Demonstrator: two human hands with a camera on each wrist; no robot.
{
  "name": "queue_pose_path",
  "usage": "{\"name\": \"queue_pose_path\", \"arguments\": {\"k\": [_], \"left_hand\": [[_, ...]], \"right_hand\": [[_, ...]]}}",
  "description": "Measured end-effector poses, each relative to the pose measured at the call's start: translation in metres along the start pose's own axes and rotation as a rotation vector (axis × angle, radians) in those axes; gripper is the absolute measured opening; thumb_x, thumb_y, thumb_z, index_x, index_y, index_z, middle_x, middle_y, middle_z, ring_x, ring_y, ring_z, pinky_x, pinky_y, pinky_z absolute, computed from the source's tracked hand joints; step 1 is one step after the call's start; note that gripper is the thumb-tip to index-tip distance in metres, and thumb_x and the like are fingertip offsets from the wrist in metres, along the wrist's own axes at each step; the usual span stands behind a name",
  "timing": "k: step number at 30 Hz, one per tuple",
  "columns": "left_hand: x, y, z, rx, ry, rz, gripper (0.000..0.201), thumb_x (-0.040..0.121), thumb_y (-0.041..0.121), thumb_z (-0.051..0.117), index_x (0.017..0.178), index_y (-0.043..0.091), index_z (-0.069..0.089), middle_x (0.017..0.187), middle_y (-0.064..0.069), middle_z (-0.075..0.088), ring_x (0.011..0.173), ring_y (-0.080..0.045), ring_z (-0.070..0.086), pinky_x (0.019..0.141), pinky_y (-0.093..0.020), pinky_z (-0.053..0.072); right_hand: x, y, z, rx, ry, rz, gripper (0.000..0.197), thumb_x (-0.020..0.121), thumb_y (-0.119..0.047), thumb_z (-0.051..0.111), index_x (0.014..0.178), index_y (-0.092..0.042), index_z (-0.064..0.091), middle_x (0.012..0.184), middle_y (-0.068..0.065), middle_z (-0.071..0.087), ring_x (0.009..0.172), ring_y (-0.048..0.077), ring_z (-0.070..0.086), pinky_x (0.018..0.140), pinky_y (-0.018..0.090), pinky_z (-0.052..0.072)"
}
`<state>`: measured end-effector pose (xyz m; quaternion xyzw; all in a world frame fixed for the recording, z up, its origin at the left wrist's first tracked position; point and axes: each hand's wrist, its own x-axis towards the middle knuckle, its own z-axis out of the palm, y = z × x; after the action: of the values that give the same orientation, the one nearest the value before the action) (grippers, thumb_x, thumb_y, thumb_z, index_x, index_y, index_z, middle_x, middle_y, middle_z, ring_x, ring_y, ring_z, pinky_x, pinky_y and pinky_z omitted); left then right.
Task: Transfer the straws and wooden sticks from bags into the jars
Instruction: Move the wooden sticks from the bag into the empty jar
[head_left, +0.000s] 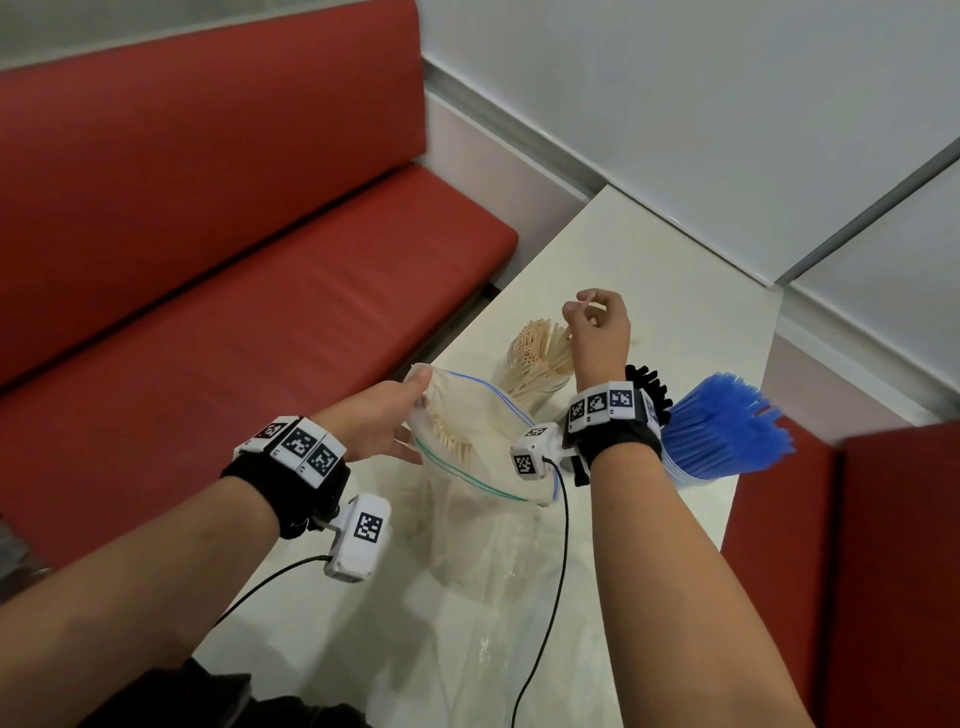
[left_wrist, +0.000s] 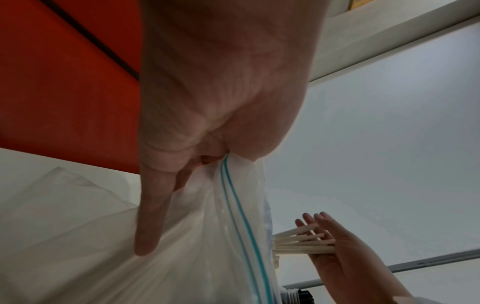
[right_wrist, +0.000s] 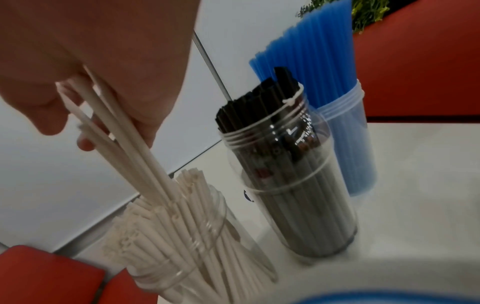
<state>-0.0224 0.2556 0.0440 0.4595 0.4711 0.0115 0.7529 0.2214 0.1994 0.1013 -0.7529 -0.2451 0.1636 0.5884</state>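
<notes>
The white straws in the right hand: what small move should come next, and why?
Probably lower them and let go: the right hand holds white straws with tips already inside the clear jar, while the left hand holds the zip bag open.

Both hands raised, each gripping something

The left hand (head_left: 382, 415) reaches forward palm-in, thumb and curled fingers pinching a bag's edge, little finger (left_wrist: 148, 222) stretched straight down. The right hand (head_left: 597, 332) is lifted farther out, wrist bent, its fingers (right_wrist: 85, 142) closed around a few thin white sticks
</notes>
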Motion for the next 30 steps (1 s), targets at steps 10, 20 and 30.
{"name": "queue_pose_path", "arguments": {"k": [10,20,30], "left_hand": [[0.003,-0.002,0.002,0.003,-0.009,-0.003,0.064,0.103,0.061,0.034,0.108,0.007,0.068,0.115,-0.017,0.071,0.097,-0.036,0.070,0.063,-0.037,0.062],[0.000,0.001,0.001,0.006,-0.015,-0.002,0.059,0.103,0.060,0.038,0.105,0.011,0.071,0.106,-0.010,0.074,0.098,-0.037,0.072,0.068,-0.041,0.063],[-0.010,0.006,0.005,0.039,-0.019,-0.003,0.059,0.103,0.059,0.036,0.112,0.010,0.067,0.110,-0.012,0.074,0.103,-0.035,0.070,0.077,-0.042,0.062]], "right_hand": [[-0.019,0.043,0.018,-0.646,-0.217,-0.106,0.047,0.109,-0.030,0.032,0.149,-0.008,0.041,0.157,0.016,0.036,0.151,0.033,0.020,0.120,0.045,0.022],[-0.007,0.034,0.027,-1.047,-0.258,-0.316,0.077,0.103,-0.052,0.037,0.160,-0.023,-0.005,0.168,0.002,-0.013,0.152,0.039,-0.016,0.120,0.058,-0.008],[-0.005,0.042,0.025,-1.110,-0.509,-0.090,0.073,0.103,-0.046,0.041,0.161,-0.016,0.006,0.169,0.001,0.000,0.153,0.040,-0.003,0.123,0.057,0.007]]}}
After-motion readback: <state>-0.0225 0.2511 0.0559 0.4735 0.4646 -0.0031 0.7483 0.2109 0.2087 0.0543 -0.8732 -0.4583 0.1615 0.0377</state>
